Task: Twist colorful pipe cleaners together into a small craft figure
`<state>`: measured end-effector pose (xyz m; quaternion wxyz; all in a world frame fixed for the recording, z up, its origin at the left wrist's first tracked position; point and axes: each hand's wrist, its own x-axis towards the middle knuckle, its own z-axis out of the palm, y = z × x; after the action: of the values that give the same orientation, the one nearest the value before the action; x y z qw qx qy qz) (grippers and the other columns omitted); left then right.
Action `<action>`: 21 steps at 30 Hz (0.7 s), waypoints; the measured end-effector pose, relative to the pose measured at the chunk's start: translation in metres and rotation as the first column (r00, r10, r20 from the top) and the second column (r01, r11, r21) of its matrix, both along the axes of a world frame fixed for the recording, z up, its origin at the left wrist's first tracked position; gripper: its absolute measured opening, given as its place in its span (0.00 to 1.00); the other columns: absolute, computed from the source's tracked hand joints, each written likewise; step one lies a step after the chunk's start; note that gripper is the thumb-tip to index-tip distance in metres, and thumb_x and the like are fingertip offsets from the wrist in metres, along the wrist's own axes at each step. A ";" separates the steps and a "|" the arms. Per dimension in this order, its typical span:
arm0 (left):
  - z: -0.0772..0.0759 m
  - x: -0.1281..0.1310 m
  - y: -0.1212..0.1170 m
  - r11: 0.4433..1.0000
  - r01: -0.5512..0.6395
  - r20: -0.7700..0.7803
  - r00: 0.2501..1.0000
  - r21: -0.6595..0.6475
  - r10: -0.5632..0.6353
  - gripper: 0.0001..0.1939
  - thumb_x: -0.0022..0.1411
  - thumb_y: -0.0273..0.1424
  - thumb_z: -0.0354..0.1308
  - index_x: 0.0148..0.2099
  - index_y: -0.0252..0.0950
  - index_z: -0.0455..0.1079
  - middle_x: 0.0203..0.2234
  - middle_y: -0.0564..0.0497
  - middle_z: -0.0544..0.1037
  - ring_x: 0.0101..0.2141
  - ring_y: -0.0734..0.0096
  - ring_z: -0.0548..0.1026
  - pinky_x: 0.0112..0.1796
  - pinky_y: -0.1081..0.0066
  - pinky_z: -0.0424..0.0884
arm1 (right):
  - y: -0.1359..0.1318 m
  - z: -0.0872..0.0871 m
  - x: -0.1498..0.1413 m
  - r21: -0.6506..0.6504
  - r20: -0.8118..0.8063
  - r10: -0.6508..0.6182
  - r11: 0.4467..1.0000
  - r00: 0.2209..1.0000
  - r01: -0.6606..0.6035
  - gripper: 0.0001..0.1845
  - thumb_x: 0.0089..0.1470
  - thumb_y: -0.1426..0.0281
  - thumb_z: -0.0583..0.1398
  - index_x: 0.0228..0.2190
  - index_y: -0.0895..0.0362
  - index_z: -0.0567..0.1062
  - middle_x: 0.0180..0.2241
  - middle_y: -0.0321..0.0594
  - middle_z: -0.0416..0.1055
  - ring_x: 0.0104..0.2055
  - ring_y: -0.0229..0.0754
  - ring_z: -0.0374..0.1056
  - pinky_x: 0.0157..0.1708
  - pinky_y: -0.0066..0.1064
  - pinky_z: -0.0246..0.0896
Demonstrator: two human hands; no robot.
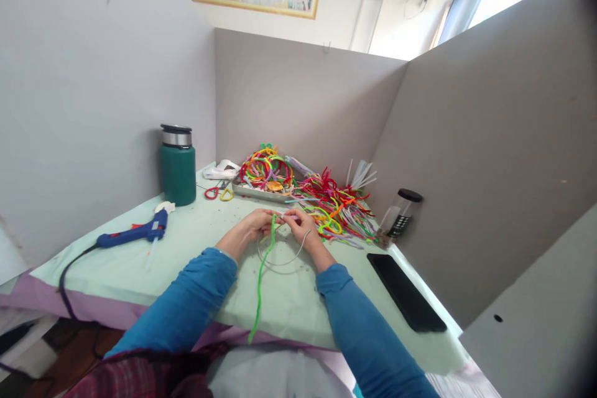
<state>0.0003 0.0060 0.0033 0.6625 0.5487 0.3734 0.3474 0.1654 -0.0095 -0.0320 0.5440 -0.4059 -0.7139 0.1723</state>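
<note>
A bright green pipe cleaner hangs from the fingertips of my left hand, its lower end reaching past the table's front edge. My right hand is pinched close beside the left, fingertips nearly touching. Between both hands runs a thin pale wire hoop, looping down below the fingers with one loose end near my right wrist. The green strand crosses the hoop's left side. Exactly how the two meet at the fingertips is too small to make out.
A metal tray of coloured hoops and a heap of pipe cleaners lie at the back. Left stand a green bottle, a blue glue gun with its cord, and scissors. Right are a black phone and a jar. Partitions surround the table.
</note>
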 end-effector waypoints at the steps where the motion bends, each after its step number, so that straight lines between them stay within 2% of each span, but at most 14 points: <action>1: 0.001 0.000 0.000 1.000 0.000 0.019 1.000 0.004 0.000 0.13 0.44 0.31 0.68 0.31 0.30 0.71 0.10 0.62 0.55 0.13 0.86 0.48 0.16 0.77 0.43 | 0.000 0.000 0.000 0.001 0.000 0.000 1.000 1.000 0.000 0.12 0.52 0.61 0.59 0.31 0.57 0.75 0.28 0.38 0.73 0.29 0.39 0.66 0.30 0.28 0.59; 5: 0.002 -0.002 -0.002 1.000 -0.018 0.042 0.999 0.015 0.018 0.13 0.45 0.33 0.68 0.30 0.29 0.71 0.10 0.62 0.55 0.13 0.85 0.49 0.16 0.77 0.44 | -0.001 0.002 0.001 0.010 -0.016 -0.016 1.000 1.000 0.016 0.11 0.52 0.62 0.58 0.31 0.56 0.75 0.28 0.38 0.73 0.29 0.39 0.67 0.30 0.29 0.60; 10: 0.001 -0.004 0.000 0.999 0.025 0.126 0.992 0.040 -0.030 0.13 0.46 0.33 0.68 0.29 0.31 0.68 0.14 0.60 0.59 0.15 0.85 0.52 0.17 0.78 0.48 | -0.003 0.005 0.000 0.004 -0.013 -0.025 1.000 1.000 0.025 0.12 0.53 0.61 0.58 0.31 0.56 0.75 0.28 0.39 0.72 0.28 0.39 0.66 0.28 0.28 0.59; 14: 0.000 -0.003 0.002 0.999 -0.032 0.089 0.996 0.007 0.031 0.14 0.46 0.31 0.68 0.27 0.33 0.64 0.15 0.60 0.61 0.14 0.86 0.50 0.16 0.78 0.46 | -0.004 0.004 -0.001 -0.009 0.000 -0.022 1.000 1.000 0.022 0.13 0.53 0.59 0.58 0.32 0.56 0.75 0.27 0.38 0.72 0.28 0.39 0.66 0.27 0.28 0.59; 18: 0.001 -0.004 0.001 0.999 -0.045 0.078 0.996 0.023 0.043 0.13 0.44 0.30 0.69 0.28 0.31 0.67 0.16 0.58 0.64 0.14 0.87 0.51 0.16 0.78 0.45 | -0.004 0.003 -0.001 -0.032 0.000 -0.024 0.999 1.000 0.024 0.13 0.53 0.59 0.57 0.32 0.56 0.74 0.26 0.37 0.70 0.28 0.39 0.65 0.26 0.27 0.58; 21: 0.001 -0.003 -0.002 0.998 -0.055 0.055 0.997 0.040 0.053 0.13 0.44 0.31 0.69 0.28 0.30 0.70 0.13 0.59 0.61 0.14 0.86 0.51 0.16 0.77 0.45 | -0.004 0.002 -0.001 -0.038 0.014 -0.033 0.999 0.999 0.033 0.13 0.53 0.60 0.57 0.32 0.56 0.74 0.26 0.37 0.70 0.29 0.40 0.65 0.26 0.28 0.58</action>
<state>-0.0030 0.0039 0.0044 0.6513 0.5424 0.3629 0.3872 0.1645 -0.0137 -0.0297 0.5342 -0.4290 -0.7072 0.1744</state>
